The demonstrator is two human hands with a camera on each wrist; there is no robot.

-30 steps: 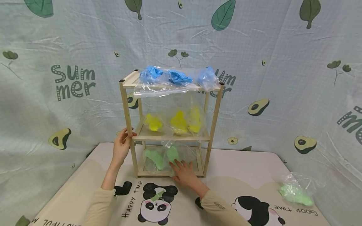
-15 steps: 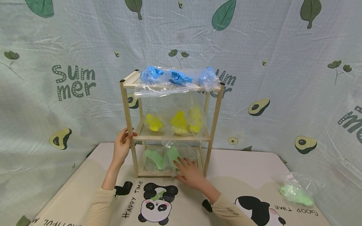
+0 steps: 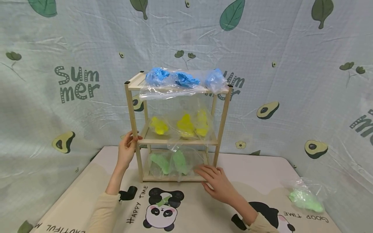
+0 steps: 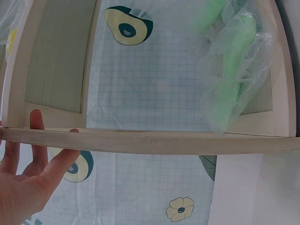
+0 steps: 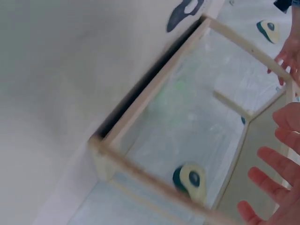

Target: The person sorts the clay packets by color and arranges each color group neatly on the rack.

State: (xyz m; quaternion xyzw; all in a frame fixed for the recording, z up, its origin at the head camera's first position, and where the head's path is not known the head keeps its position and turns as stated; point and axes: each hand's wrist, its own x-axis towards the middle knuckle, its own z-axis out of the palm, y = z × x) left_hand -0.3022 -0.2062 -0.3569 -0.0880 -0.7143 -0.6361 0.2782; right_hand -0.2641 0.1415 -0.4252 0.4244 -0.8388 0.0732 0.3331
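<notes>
A three-tier wooden shelf (image 3: 152, 142) stands on the table. My left hand (image 3: 126, 152) holds its front left post (image 3: 131, 111) at middle-tier height; the left wrist view has the fingers and thumb around the post (image 4: 164, 143). Two clear bags with light green contents, a left bag (image 3: 159, 162) and a right bag (image 3: 180, 161), lie on the bottom tier. My right hand (image 3: 218, 185) is by that tier's front right corner, fingers extended, fingertips overlapping the bag's clear edge. The right wrist view shows the hand (image 5: 281, 178) spread with nothing in it.
Bags with blue contents (image 3: 186, 80) lie on the top tier, and bags with yellow contents (image 3: 186, 125) on the middle one. Another bag with green contents (image 3: 306, 199) is at the table's right. A patterned curtain (image 3: 291, 97) hangs behind the shelf.
My right hand has drawn back from the right green bag, moving right to the shelf's front right corner. My left hand stays on the post.
</notes>
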